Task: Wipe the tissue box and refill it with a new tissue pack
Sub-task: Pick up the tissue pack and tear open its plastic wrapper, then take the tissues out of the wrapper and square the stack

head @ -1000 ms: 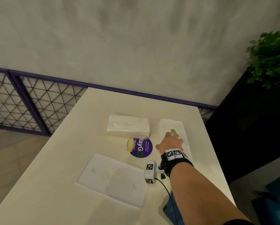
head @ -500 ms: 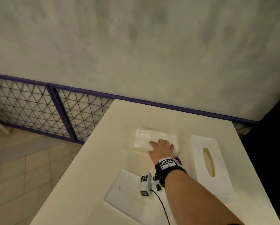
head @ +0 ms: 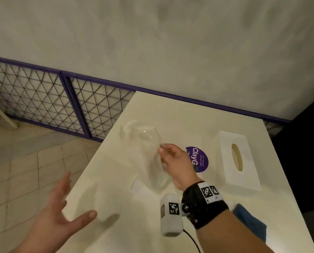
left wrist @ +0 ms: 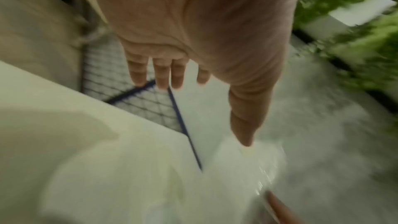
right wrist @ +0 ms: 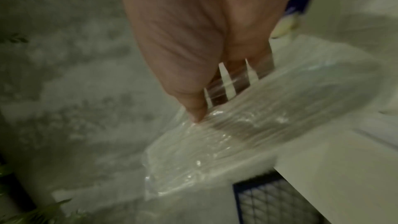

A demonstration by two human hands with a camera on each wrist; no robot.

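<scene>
Table (head: 180, 114), pale, edge near the left hand. Tissue box (head: 238, 159) sits well right, slot up. Tissue pack (head: 143, 141), blurred, pinched at 1 end by right hand (head: 176, 165). Left hand (head: 61, 212) spread, empty. Risk: slick wrap slips from that thin pinch, drops off-table.

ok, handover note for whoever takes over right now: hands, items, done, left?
Right hand grips the tissue pack, lifted above the table.
Left hand open, empty, at the table's near-left edge.
Tissue box cover lies on the table at right, slot up; white base panel near the right wrist; blue cloth at the near edge.
Left: load the pack, close the box. Wiping: cannot tell.
</scene>
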